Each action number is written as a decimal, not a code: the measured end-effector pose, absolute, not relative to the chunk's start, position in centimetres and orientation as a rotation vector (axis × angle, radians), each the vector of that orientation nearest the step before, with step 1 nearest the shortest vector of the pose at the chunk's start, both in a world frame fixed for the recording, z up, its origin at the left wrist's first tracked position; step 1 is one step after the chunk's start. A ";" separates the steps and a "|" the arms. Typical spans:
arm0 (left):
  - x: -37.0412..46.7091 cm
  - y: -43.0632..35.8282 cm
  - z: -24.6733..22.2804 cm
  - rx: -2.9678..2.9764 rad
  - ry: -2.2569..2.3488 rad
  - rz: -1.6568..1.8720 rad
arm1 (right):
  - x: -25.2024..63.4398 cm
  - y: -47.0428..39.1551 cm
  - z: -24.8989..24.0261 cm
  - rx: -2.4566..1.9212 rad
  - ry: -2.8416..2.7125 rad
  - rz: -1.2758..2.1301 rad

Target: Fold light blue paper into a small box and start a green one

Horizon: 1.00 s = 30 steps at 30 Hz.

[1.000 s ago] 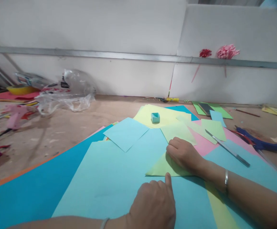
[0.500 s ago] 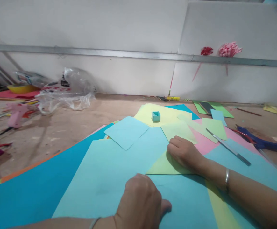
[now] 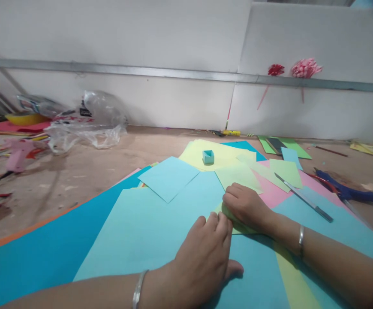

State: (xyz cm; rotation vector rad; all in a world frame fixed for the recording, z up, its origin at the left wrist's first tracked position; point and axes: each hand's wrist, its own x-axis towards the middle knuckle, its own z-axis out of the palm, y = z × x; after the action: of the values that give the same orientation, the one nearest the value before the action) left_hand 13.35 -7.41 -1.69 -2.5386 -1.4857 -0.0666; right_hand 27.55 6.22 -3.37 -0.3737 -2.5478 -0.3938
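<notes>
A folded piece of light green paper (image 3: pixel 243 228) lies beneath both hands, mostly covered by them. My right hand (image 3: pixel 246 204) is closed, its curled fingers pressed on the paper's upper part. Close against it, my left hand (image 3: pixel 202 253) has its fingers bent together over the paper's left side, thumb sticking out to the right. Under this paper spreads a large light blue sheet (image 3: pixel 148 231). Beyond the hands, a small open teal paper box (image 3: pixel 208 158) stands on a pale yellow sheet (image 3: pixel 189 150). A light blue square (image 3: pixel 169 178) lies to its left.
At right lie a craft knife (image 3: pixel 304 197) and blue-handled pliers (image 3: pixel 350 189). A pink glue gun (image 3: pixel 17 154) and a crumpled plastic bag (image 3: pixel 93 122) are at left. Paper flowers (image 3: pixel 305 68) hang on a rail along the white wall.
My left hand has moved forward and to the right from the blue sheet onto the green paper, beside my right hand. The right hand stays in place on the paper.
</notes>
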 end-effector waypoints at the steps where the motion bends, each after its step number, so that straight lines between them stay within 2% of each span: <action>1: 13.4 -7.3 -1.6 -2.568 -1.518 -0.032 | 27.5 6.2 -3.4 -0.380 -2.548 -0.398; 3: 13.3 -7.0 -1.2 -2.634 -1.563 -0.024 | 27.6 6.2 -3.3 -0.406 -2.547 -0.364; 5: 12.8 -6.3 -0.8 -2.663 -1.627 -0.165 | 27.7 6.3 -2.9 -0.473 -2.519 -0.192; 10: 10.1 -3.2 0.0 -2.336 -2.024 -1.075 | 28.4 6.4 -0.8 -0.723 -2.361 0.522; 14: 9.0 -1.6 0.5 -2.602 -2.459 -1.556 | 28.5 5.6 0.5 -0.780 -2.314 0.773; 18: 9.1 -1.7 0.2 -2.973 -2.287 -1.435 | 28.3 4.2 1.1 -0.778 -2.292 0.811; 23: 9.5 -1.8 -0.5 -3.018 -2.143 -1.253 | 28.1 3.8 1.6 -0.859 -2.222 0.879; 30: 9.6 -1.9 -0.6 -3.031 -2.182 -1.411 | 27.8 3.3 1.8 -0.959 -2.192 1.014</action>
State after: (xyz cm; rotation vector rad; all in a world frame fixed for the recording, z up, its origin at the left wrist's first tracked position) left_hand 9.58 -1.93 -0.61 -3.0308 -2.1822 -1.4113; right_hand 27.79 3.28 1.81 -0.9593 -2.1923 1.0145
